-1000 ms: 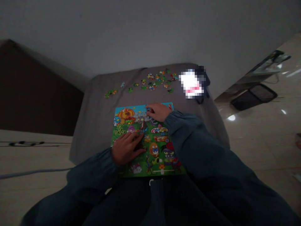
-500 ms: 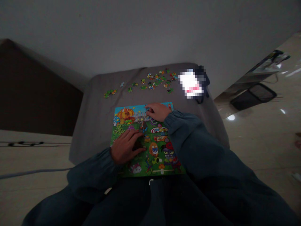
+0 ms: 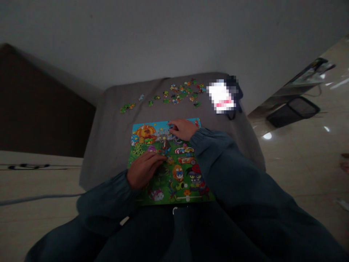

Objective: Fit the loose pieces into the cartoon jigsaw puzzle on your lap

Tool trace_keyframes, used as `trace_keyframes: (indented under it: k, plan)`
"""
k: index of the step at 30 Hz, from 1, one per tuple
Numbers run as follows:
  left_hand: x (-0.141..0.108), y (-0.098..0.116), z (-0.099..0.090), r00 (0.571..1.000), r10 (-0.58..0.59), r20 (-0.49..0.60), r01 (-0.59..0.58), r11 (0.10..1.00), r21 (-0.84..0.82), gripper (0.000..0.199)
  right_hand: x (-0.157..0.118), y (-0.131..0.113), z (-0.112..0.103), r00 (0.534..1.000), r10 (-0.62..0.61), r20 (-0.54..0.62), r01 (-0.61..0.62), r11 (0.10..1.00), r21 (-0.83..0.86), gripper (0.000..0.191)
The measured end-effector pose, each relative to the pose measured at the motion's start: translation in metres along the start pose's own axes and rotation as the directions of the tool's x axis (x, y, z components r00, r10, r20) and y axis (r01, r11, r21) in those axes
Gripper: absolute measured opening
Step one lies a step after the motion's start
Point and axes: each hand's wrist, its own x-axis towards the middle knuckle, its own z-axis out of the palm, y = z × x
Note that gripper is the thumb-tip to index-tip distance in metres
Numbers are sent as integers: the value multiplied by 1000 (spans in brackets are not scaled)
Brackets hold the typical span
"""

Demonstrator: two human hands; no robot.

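A colourful cartoon jigsaw puzzle board (image 3: 188,182) lies on the grey surface right in front of my body. My left hand (image 3: 143,169) rests over the left middle of the board, palm down, fingers stretched out and nothing in them. At the upper edge of the board is my right hand (image 3: 184,129). Its thumb and forefinger curl together in a pinch against the picture; a small dark bluish patch shows by the fingertips, too small to make out. Beyond the board lie several loose puzzle pieces (image 3: 176,98), scattered in a band.
The grey cloth-covered surface (image 3: 109,138) meets a wall behind. A bright pixelated patch (image 3: 222,96) beside a dark object covers its far right corner. A dark basket (image 3: 293,111) stands on the floor to the right. A cable (image 3: 40,198) runs in from the left.
The thumb of my left hand has drawn in under the palm, and the fingers have come down slightly. My right hand stays at the same spot on the board.
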Motion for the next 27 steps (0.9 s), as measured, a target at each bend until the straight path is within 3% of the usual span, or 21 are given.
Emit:
trace_keyframes:
  k: [15, 27]
  plan:
    - [1, -10, 11, 999, -5, 48, 5, 1000, -9, 31, 0, -1, -1, 1000, -1, 1, 1, 1000, -12, 36]
    - [6, -15, 8, 1000, 4, 4, -4, 1000, 19, 30, 0, 0, 0, 1000, 5, 5, -5, 1000, -12, 36]
